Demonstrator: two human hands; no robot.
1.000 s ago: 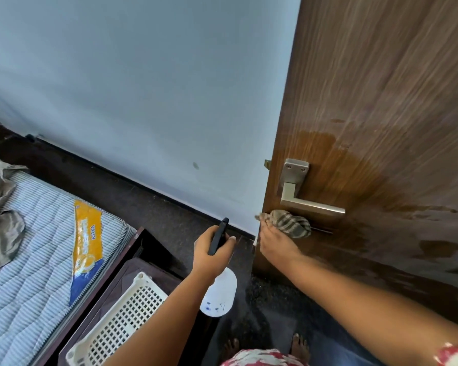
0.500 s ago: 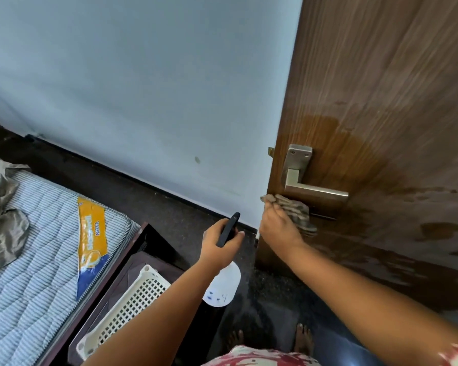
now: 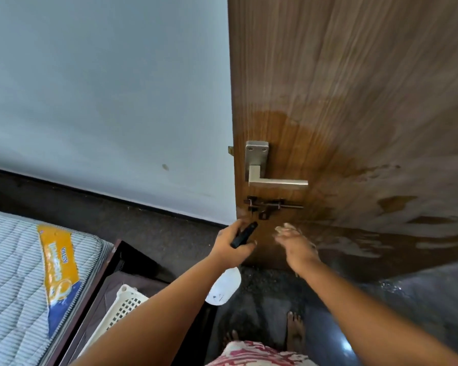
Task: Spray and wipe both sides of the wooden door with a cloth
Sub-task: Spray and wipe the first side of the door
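Both hands reach low toward the wooden door (image 3: 354, 101), just under its latch (image 3: 271, 207): the left hand (image 3: 233, 245) grips a spray bottle (image 3: 224, 286) by its black trigger head, while the right hand (image 3: 296, 245) holds a barely visible cloth (image 3: 286, 227) against the wet panel.

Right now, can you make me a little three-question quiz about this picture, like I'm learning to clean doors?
1. True or false: the left hand grips a spray bottle.
2. What sits directly below the metal lever handle on the wooden door? A) a slide bolt B) a keypad C) a hook
3. Fill in: beside the mattress sits a white plastic ____.

Key:
1. True; its black trigger head shows in the fingers.
2. A, the slide bolt.
3. Basket.
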